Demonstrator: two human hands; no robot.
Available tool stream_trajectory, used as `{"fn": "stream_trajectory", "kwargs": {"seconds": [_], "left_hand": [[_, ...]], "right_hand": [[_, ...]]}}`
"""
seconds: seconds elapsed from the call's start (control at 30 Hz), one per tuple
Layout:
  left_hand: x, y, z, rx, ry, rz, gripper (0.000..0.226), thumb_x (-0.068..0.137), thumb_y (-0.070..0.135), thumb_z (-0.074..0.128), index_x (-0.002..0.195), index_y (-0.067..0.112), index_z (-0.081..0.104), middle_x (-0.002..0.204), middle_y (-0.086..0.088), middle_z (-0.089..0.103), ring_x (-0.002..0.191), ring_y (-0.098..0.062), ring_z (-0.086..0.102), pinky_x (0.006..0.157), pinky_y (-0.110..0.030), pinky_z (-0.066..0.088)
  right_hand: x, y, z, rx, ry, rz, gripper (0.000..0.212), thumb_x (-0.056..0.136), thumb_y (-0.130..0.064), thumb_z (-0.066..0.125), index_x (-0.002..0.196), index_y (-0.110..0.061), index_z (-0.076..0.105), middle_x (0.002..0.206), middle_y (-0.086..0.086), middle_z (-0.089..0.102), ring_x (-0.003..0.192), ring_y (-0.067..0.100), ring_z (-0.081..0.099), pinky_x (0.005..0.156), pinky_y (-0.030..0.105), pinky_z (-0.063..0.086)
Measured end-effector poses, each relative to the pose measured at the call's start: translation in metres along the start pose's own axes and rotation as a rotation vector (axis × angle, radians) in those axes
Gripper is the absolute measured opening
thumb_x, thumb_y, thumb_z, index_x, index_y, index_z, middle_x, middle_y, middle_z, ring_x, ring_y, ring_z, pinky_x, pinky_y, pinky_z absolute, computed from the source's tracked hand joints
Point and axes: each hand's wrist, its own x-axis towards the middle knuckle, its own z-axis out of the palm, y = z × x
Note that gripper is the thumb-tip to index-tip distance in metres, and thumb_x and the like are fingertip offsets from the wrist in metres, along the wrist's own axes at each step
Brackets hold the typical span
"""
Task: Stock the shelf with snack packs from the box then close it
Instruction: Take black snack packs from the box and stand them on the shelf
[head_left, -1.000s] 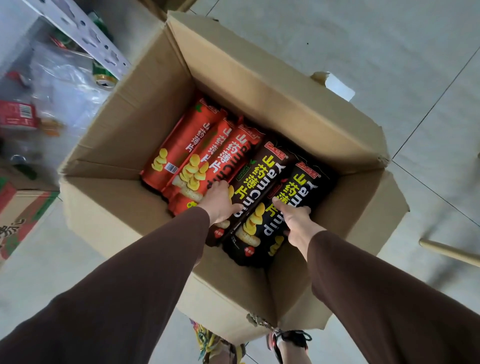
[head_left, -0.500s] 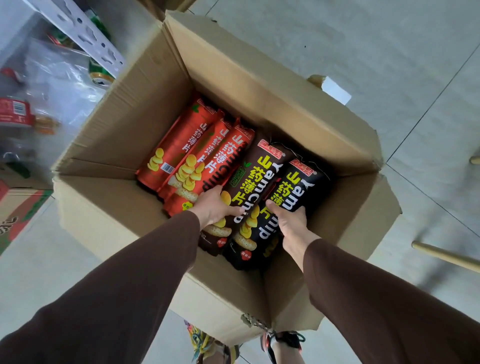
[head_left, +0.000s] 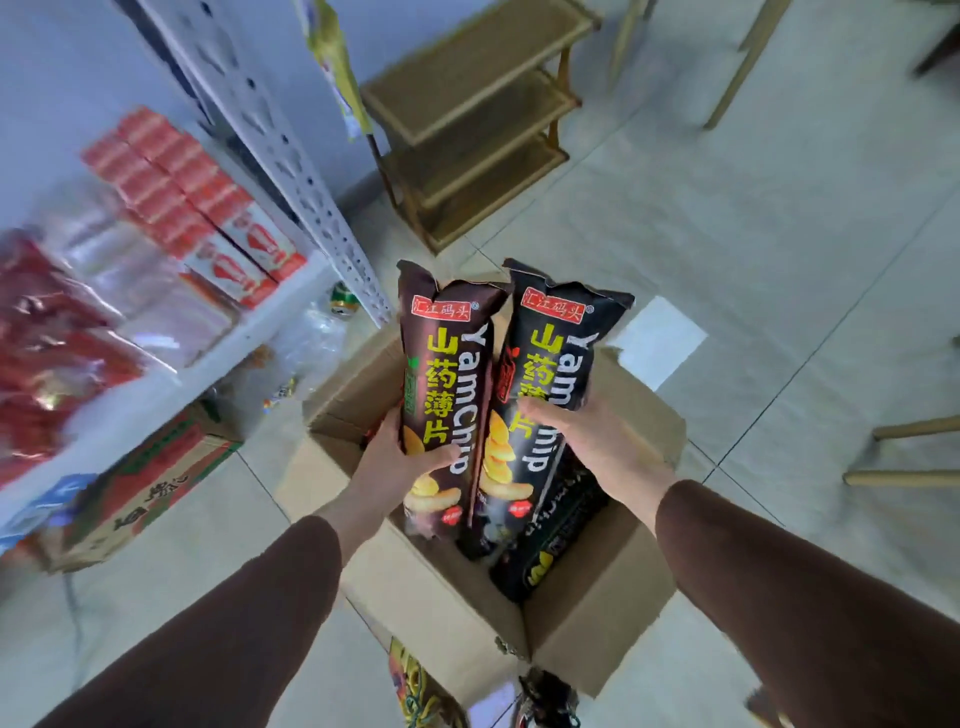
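A brown pack (head_left: 447, 395) and a black pack (head_left: 550, 395) stand upright, side by side, above the open cardboard box (head_left: 597, 587); another black pack (head_left: 550, 545) lies inside.

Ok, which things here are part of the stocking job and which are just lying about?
Job: brown pack in left hand; black pack in right hand; cardboard box; white shelf.
Lying about: wooden rack; printed carton on the floor.

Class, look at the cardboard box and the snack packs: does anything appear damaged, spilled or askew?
Nothing is spilled. The box has a ragged, torn flap edge on its right; both lifted packs, brown and black, look intact.
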Motion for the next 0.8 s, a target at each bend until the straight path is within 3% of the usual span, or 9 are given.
{"fn": "stream_trajectory", "kwargs": {"seconds": [0.07,0.13,0.23,0.33,0.37,0.47,0.5,0.63,0.8], "left_hand": [[-0.038,0.049,-0.028,-0.016,0.04,0.06,0.053,0.072,0.015,0.089,0.109,0.034,0.056,0.1,0.016,0.071,0.088,0.002,0.07,0.07,-0.014,0.052],[-0.08,0.093,-0.06,-0.025,0.068,0.09,0.045,0.075,0.014,0.087,0.104,0.027,0.056,0.094,0.012,0.07,0.081,-0.002,0.07,0.06,-0.014,0.051],[-0.151,0.156,-0.111,-0.055,0.134,0.149,0.06,0.073,0.022,0.089,0.122,0.023,0.053,0.11,0.007,0.069,0.097,-0.009,0.067,0.074,-0.021,0.05],[-0.221,0.202,-0.159,-0.074,0.211,0.22,0.076,0.065,0.031,0.093,0.129,0.026,0.052,0.111,0.01,0.073,0.099,-0.011,0.07,0.091,-0.037,0.056],[-0.244,0.213,-0.174,-0.082,0.238,0.241,0.075,0.066,0.031,0.093,0.129,0.027,0.052,0.11,0.01,0.074,0.099,-0.011,0.071,0.092,-0.039,0.056],[-0.304,0.239,-0.218,-0.103,0.337,0.306,0.064,0.073,0.024,0.089,0.126,0.027,0.053,0.103,0.013,0.074,0.086,0.0,0.072,0.078,-0.021,0.057],[-0.32,0.243,-0.235,-0.11,0.366,0.316,0.066,0.072,0.027,0.089,0.128,0.027,0.052,0.104,0.014,0.073,0.087,0.0,0.071,0.08,-0.021,0.057],[-0.38,0.247,-0.304,-0.111,0.493,0.341,0.075,0.064,0.043,0.091,0.126,0.03,0.051,0.113,0.01,0.071,0.101,-0.014,0.069,0.096,-0.043,0.054],[-0.434,0.236,-0.391,-0.17,0.554,0.391,0.08,0.053,0.053,0.092,0.12,0.03,0.053,0.112,0.007,0.071,0.103,-0.018,0.07,0.095,-0.049,0.055]], "right_hand": [[-0.019,-0.073,0.01,-0.013,-0.061,-0.066,0.055,0.081,-0.004,0.081,0.12,-0.036,0.058,0.112,-0.004,0.075,0.1,0.012,0.072,0.078,0.019,0.054],[-0.041,-0.141,0.027,-0.017,-0.107,-0.123,0.061,0.08,-0.001,0.079,0.119,-0.04,0.055,0.113,-0.007,0.074,0.101,0.011,0.072,0.08,0.022,0.055],[-0.08,-0.235,0.064,0.012,-0.199,-0.189,0.055,0.084,0.007,0.071,0.119,-0.031,0.054,0.105,-0.008,0.075,0.091,0.006,0.073,0.073,0.02,0.055],[-0.12,-0.308,0.107,-0.01,-0.305,-0.221,0.053,0.087,0.0,0.071,0.13,-0.027,0.054,0.113,-0.006,0.075,0.1,0.011,0.072,0.075,0.021,0.056],[-0.132,-0.328,0.123,-0.012,-0.339,-0.221,0.056,0.088,-0.004,0.072,0.135,-0.026,0.052,0.119,-0.004,0.074,0.105,0.014,0.072,0.077,0.022,0.056],[-0.164,-0.383,0.177,-0.016,-0.414,-0.246,0.062,0.085,-0.017,0.079,0.139,-0.028,0.051,0.124,-0.004,0.072,0.11,0.017,0.07,0.092,0.035,0.055],[-0.175,-0.4,0.197,-0.029,-0.434,-0.269,0.067,0.081,-0.025,0.083,0.14,-0.029,0.05,0.125,-0.005,0.071,0.112,0.017,0.069,0.098,0.041,0.052],[-0.219,-0.454,0.282,-0.043,-0.521,-0.366,0.08,0.065,-0.045,0.085,0.136,-0.036,0.049,0.126,-0.009,0.068,0.116,0.014,0.065,0.107,0.043,0.045],[-0.265,-0.492,0.385,-0.175,-0.602,-0.5,0.066,0.067,-0.051,0.077,0.126,-0.039,0.05,0.119,-0.014,0.069,0.104,0.002,0.067,0.085,0.026,0.049]]}}
